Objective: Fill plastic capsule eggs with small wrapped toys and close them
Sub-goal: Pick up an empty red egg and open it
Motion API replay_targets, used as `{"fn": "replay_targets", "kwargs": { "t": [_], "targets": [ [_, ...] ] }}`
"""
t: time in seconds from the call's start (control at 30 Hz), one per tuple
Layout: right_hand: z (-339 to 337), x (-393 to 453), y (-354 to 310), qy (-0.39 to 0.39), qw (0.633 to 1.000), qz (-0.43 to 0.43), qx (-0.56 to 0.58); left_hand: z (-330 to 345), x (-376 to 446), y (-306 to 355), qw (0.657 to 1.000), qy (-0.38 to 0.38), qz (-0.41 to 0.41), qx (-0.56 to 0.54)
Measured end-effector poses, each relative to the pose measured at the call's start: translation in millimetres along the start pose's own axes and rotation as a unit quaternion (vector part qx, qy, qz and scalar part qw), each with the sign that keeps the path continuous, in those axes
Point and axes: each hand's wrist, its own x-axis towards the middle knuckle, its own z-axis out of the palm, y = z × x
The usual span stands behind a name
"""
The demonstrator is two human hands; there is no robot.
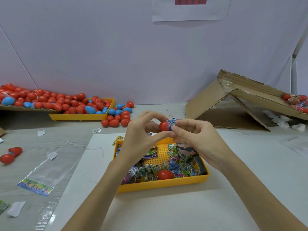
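1. Steadying the red egg half [163, 126] above the yellow tray [166, 183], the left hand [141, 130] pinches it so its mouth seems to face the right hand [196, 135].
2. That hand's curled fingers press in a wrapped toy [172, 122].
3. Its blue, barcoded wrapper protrudes, crinkled.
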Motion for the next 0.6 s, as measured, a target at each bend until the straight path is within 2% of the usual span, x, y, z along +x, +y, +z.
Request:
{"fn": "replay_targets", "kwargs": {
  "t": [0.2,0.3,0.37,0.47,0.6],
  "targets": [
    [3.8,-0.3,-5.1,-0.020,0.987,0.057,0.147,9.9,-0.5,-1.3,0.988,0.034,0.103,0.113],
    [4.5,0.2,-7.6,-0.036,0.973,0.093,0.210,16.2,-2.4,-3.6,0.980,0.036,0.120,0.156],
    [5.8,-0.2,-8.6,-0.062,0.956,0.130,0.256,19.1,-3.3,-3.5,0.979,0.030,0.121,0.161],
    [8.6,-2.3,-9.2,-0.123,0.913,0.192,0.339,21.0,-5.1,-3.3,0.971,0.024,0.140,0.194],
    [10.6,-3.5,-8.5,-0.174,0.879,0.221,0.384,16.3,-4.2,-3.6,0.958,0.006,0.167,0.233]
  ]
}}
